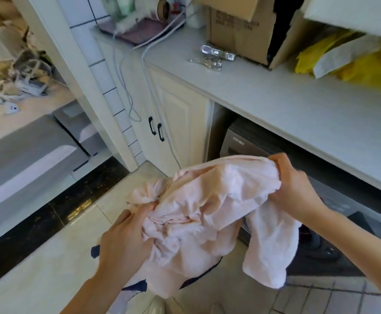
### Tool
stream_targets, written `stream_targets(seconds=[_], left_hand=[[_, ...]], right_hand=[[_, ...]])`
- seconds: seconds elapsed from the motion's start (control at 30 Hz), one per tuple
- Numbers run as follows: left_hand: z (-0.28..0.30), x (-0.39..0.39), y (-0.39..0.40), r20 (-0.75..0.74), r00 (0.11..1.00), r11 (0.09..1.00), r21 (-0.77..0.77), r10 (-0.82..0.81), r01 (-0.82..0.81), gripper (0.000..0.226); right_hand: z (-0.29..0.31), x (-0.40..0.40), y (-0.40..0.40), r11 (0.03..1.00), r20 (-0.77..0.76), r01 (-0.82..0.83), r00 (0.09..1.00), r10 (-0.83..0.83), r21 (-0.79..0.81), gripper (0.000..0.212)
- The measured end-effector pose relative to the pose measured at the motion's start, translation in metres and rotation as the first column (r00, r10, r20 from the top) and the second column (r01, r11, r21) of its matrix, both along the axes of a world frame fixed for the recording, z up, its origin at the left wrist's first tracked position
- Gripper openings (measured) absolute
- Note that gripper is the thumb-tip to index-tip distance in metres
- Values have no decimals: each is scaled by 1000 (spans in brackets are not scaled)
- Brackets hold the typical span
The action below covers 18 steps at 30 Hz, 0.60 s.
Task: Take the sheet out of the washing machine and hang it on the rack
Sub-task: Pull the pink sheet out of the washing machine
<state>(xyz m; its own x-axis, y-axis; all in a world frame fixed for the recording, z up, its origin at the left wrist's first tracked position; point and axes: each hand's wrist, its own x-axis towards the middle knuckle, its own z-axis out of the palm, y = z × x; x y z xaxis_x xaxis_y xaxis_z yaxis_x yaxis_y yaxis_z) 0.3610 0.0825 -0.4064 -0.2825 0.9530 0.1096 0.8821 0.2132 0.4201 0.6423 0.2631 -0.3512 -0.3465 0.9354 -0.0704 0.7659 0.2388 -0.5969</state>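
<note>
A pale counter (286, 105) runs along the right over a grey washer (248, 143); cream floor tiles (49, 264) lie near; the sheet (207, 211), pink, soft and crumpled, hangs bunched between both hands; left hand (126, 241) clenches its near-left folds; right hand (293, 184) grips its far-right edge.

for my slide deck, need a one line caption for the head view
Both hands, left and right, hold a bunched pink sheet by the washing machine.
</note>
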Motion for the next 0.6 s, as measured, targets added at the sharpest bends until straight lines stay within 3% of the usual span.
stream_targets(seconds=[0.23,0.47,0.6], left_hand=[[27,-62,17,41,991,990,61,-130,127,68],[47,-120,32,42,950,949,83,-309,305,59],[55,-136,41,23,929,927,82,-369,367,60]], right_hand=[[35,-45,-24,986,-17,147,989,-146,83,39],[48,-82,-61,948,22,274,959,-281,163,39],[59,-93,-85,951,67,238,965,-255,197,44]])
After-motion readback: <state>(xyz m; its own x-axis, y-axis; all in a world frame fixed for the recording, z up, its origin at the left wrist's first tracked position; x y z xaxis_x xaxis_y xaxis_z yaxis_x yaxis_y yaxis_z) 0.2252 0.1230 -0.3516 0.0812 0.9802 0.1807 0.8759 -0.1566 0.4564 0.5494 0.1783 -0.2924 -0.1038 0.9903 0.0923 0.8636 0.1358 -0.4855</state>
